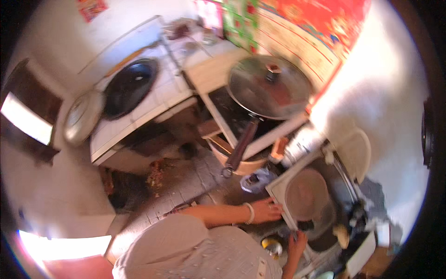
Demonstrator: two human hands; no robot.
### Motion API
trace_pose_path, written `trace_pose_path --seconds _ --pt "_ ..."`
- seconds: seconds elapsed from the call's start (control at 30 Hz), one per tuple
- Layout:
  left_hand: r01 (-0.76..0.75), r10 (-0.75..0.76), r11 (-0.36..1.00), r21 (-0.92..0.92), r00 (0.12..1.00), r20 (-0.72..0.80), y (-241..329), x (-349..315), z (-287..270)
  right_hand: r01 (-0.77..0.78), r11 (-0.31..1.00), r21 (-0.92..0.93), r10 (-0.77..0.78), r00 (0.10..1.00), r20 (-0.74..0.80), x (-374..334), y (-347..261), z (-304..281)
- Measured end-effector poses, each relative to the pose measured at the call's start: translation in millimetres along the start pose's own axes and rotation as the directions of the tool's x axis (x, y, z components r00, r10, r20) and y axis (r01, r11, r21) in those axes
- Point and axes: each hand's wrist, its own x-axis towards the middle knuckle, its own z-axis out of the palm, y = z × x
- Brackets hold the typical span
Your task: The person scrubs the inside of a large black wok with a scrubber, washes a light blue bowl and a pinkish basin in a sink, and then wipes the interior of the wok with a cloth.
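Observation:
My left hand (267,211), with a pale bracelet at the wrist, lies with fingers stretched at the near left rim of a sink-like basin unit (277,191). Inside that unit is a round, grey-brown, pan-like vessel (305,193). A short black piece (305,225), perhaps its handle, points toward my right hand (298,242). The fingers of my right hand are closed at the unit's near edge; blur hides what they hold. Close by my right forearm is a yellow-rimmed round container (272,247).
Ahead, a large lidded frying pan (274,95) sits on a stove, its long handle (241,148) jutting toward me. A clear plastic bag (258,180) lies below it. At left, a tiled counter (169,88) holds a dark wok (130,88); a pale round lid (83,116) leans beside it.

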Motion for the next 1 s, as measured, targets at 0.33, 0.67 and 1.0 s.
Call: trace_pose_path --seconds 0.33,0.67,1.0 --pt "0.468 -0.438 0.881 -0.065 0.861 0.261 -42 -129 -57 -0.205 0.951 -0.233 0.206 0.978 -0.021 14 -48 -5" --pt "0.912 -0.829 0.395 -0.114 0.407 0.385 -42 -204 -66 -0.814 0.400 0.421 0.758 0.552 0.348 115 48 35" --pt "0.969 -0.923 0.193 -0.155 0.233 0.305 13 -204 -54 -0.638 -0.386 0.666 0.656 0.318 0.685 150 66 107"
